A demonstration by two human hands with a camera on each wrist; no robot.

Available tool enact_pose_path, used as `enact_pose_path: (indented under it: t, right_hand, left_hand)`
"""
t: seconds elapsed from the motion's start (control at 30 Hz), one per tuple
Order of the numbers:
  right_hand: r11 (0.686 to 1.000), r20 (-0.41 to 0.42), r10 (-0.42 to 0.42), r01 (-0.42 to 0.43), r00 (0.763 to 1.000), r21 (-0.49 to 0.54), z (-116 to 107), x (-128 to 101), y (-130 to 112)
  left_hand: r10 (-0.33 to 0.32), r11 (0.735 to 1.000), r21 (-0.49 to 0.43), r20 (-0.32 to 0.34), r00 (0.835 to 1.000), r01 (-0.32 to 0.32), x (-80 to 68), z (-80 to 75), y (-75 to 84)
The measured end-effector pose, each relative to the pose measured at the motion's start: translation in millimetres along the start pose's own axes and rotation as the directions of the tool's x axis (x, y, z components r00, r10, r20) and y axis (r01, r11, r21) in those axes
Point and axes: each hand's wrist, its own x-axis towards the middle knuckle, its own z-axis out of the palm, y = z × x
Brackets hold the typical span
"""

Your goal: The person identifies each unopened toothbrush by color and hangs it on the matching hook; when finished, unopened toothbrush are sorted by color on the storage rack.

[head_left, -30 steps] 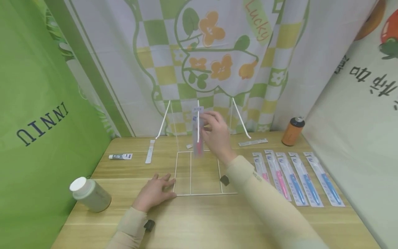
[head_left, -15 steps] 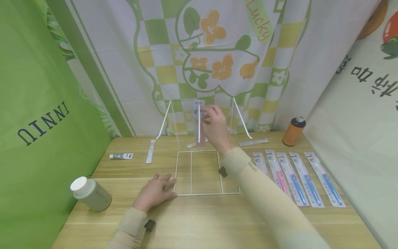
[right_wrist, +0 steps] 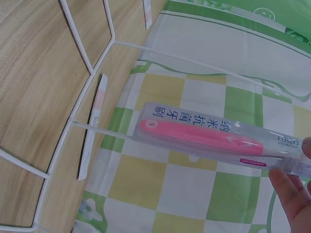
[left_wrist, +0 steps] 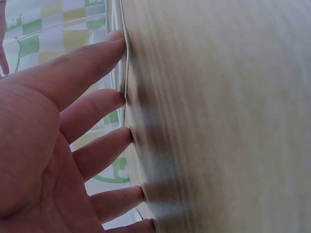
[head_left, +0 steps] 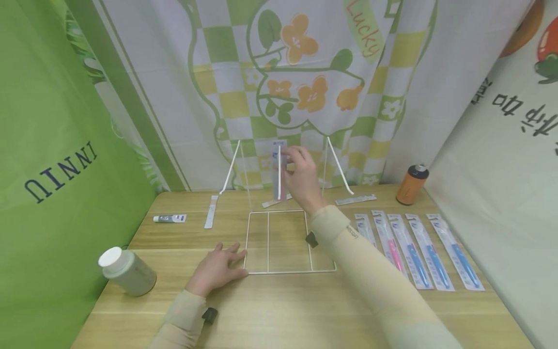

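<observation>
While the right hand point(head_left: 302, 179) was clamped on the toothbrush pack point(right_wrist: 204, 136), thumb and fingers pinching it near the bristle end, the pink handle hung below the grip. Just to that hand's left, the pack stood more or less upright against the middle prong point(head_left: 279, 172) of the wire rack point(head_left: 289, 273), which crossed in front of it from the head view. Whether the prong had passed through the pack could not be told.

Below and to the left, the left hand point(head_left: 216, 271) lay on the desk point(head_left: 261, 315) with its fingers spread apart, grasping nothing, fingertips at the rack's near left corner, probably to steady it.

The step in hand looked like hanging the pack on that prong. The next move seemed to call for checking that the prong bore the weight, then letting go without tugging the rack forward.

Farther out, left and right of the right hand, the left prong point(head_left: 229, 167) and right prong point(head_left: 340, 167) carried nothing. Beyond its forearm, to the right, five packaged toothbrushes point(head_left: 413, 257) lay in a row, presumably waiting their turn.
</observation>
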Motion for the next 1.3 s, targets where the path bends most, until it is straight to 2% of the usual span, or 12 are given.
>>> enact_pose_path:
  t: [0.43,0.8,0.87,1.0,1.13,1.2,1.3]
  right_hand:
    - [0.998,-0.002,-0.006,0.006,1.000,-0.056,1,-2,1]
    - [0.997,-0.027,-0.069,0.069,0.997,0.013,-3,-11,9]
    - [0.998,-0.013,-0.055,0.056,0.998,0.027,-7,-16,13]
    - [1.000,0.041,0.012,-0.013,0.999,0.014,-19,-31,21]
    - [0.991,0.100,0.135,-0.134,0.986,-0.018,-36,-50,34]
    - [0.978,0.138,0.209,-0.209,0.968,-0.014,-47,-60,43]
    - [0.951,0.213,0.308,-0.309,0.927,-0.026,-68,-74,56]
  left_hand:
    - [-0.004,1.000,-0.009,0.010,1.000,0.004,-0.4,0.4,0.5]
    - [-0.003,1.000,0.006,0.002,1.000,0.003,0.1,0.3,2.8]
    - [-0.001,1.000,0.006,0.002,1.000,0.001,0.1,0.7,3.0]
    - [0.001,1.000,0.000,-0.002,1.000,-0.001,-0.4,0.7,3.2]
    - [0.002,1.000,-0.003,-0.005,1.000,-0.002,-0.1,1.4,1.7]
    - [0.003,1.000,-0.005,-0.005,1.000,-0.003,-0.1,1.7,1.1]
    - [0.001,1.000,-0.002,-0.004,1.000,-0.001,-0.5,1.2,0.8]
